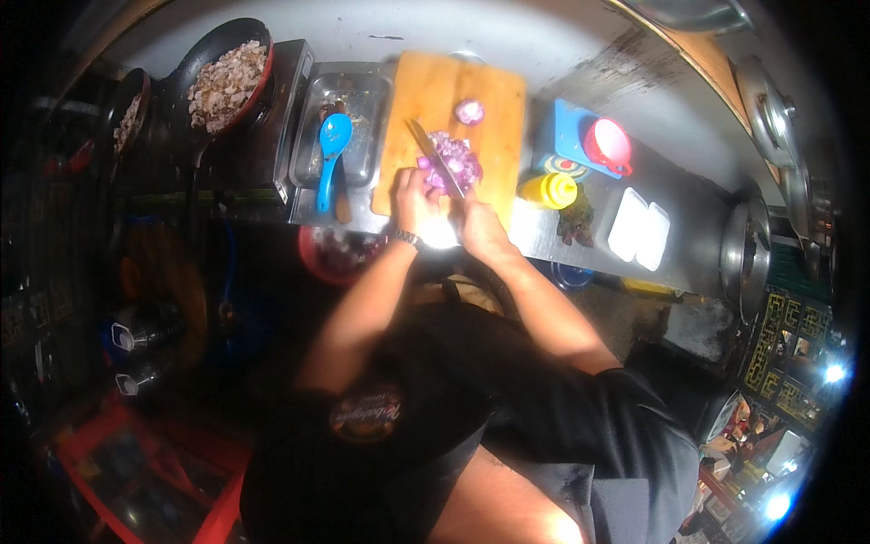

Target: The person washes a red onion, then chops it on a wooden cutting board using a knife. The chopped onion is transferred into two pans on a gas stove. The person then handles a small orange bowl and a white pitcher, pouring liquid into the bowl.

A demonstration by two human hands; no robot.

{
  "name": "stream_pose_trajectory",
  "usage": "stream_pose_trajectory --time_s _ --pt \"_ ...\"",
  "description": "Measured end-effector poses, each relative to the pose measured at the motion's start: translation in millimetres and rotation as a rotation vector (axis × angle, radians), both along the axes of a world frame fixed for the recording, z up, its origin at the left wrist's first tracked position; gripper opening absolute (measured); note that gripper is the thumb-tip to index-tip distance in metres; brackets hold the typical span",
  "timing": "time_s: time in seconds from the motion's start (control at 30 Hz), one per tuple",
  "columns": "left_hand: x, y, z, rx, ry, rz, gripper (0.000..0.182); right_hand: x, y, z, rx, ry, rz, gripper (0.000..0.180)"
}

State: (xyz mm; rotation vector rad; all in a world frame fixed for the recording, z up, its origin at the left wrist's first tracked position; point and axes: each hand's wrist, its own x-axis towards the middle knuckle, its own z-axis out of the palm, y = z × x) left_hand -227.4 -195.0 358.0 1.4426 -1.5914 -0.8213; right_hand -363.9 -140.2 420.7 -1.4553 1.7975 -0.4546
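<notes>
On a wooden cutting board (499, 95) lies a pile of chopped red onion (463, 158), with a cut piece of red onion (470, 112) above it. My right hand (484, 228) is closed around the handle of a kitchen knife (435, 155), whose blade lies slantwise over the pile. At the pile's lower left, my left hand (414, 200) rests with bent fingers on the board and touches pieces of onion. Whether it grips any piece cannot be told.
Left of the board, a metal tray (299, 146) holds a blue plastic spoon (335, 136). Further left is a frying pan with chopped food (268, 64). To the right are a yellow squeeze bottle (559, 190), a red cup (607, 143) and a white foam container (629, 217).
</notes>
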Motion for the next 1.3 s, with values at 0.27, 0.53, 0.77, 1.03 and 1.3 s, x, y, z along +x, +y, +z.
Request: stream_pose_trajectory --time_s 0.27,0.53,0.77,1.03,1.3 --pt "5.5 -6.8 -11.6 -0.108 -0.052 -0.053 0.036 12.6 3.6 4.3 0.033 0.089 0.004 0.035" --pt "2.3 -5.2 -3.4 -0.002 0.041 -0.069 0.04 -0.5 -0.7 4.4 0.045 0.06 -0.04 0.041" --pt "-4.8 -18.5 -6.9 -0.102 -0.054 -0.018 0.036 -5.3 -5.6 -20.0 0.102 0.124 0.005 0.036" --pt "-4.9 -26.1 -9.8 -0.115 -0.115 0.008 0.019 6.2 -46.8 -35.2 0.07 0.103 0.036 0.033" --pt "-4.0 -35.9 -16.4 0.071 -0.063 0.103 0.016 -9.5 -30.9 -3.1 -0.006 -0.036 0.072 0.031"
